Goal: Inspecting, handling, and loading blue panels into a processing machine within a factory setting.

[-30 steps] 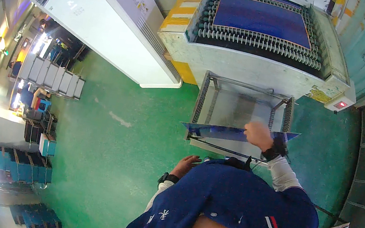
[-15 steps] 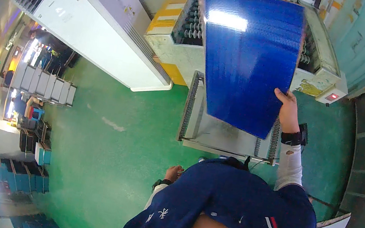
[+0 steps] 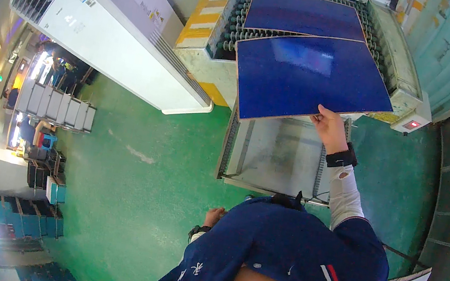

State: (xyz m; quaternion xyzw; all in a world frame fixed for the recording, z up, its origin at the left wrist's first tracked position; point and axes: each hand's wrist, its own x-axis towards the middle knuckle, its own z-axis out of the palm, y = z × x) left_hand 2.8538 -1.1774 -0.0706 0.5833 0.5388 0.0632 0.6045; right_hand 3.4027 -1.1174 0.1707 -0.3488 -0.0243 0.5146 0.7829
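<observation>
the right hand (image 3: 329,127) is stretched forward with its fingers pinched closed on the near edge of a large, flat, glossy dark blue rectangular panel (image 3: 310,75), thumb on top and the other fingers hidden beneath the board. the panel is held nearly level, its far edge reaching over the near end of a roller conveyor machine with a cream-coloured housing and rows of dark rollers (image 3: 227,30), where it overlaps a 2nd dark blue panel (image 3: 305,14) that lies flat on the rollers further in. whether the held panel already rests on the rollers or hovers just above them cannot be told. below the held panel, between the person and the machine, stands a grey metal rack trolley with slotted side rails (image 3: 275,154); no other panels show in the part of it that is visible. the left hand (image 3: 213,217) hangs low beside the blue jacket, close to the body and well apart from the panel; it holds nothing that shows, and how far its fingers are curled cannot be told. judged from this, 1 panel is already loaded and the 2nd is at the machine's mouth but not yet let go; setting it flat on the rollers and releasing it is left.
</observation>
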